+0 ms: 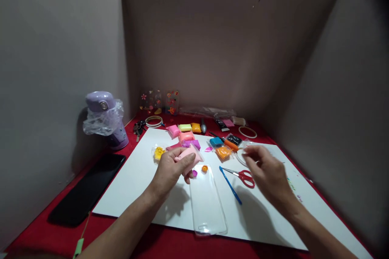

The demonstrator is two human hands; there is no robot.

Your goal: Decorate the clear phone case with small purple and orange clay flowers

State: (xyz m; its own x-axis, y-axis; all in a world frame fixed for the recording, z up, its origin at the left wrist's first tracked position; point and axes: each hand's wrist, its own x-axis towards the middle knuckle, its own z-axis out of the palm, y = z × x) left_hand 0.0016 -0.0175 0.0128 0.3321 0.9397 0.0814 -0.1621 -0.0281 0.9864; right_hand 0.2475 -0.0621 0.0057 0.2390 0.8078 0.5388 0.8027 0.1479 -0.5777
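Observation:
My left hand is closed round a small packet of pale pink modelling clay, held above the white board. To the right, my right hand hovers with fingertips pinched together; what they hold, if anything, I cannot make out. Below and between the hands lies a clear phone case, with an orange clay flower and a magenta clay flower near its far end. Beside the case are a blue modelling tool and red-handled scissors. The right hand is close to the scissors' handles.
Several clay packets sit at the back of the white board. A black phone and a lilac bottle wrapped in plastic stand left. Keys, round hoops and decorated clear cases are at the back.

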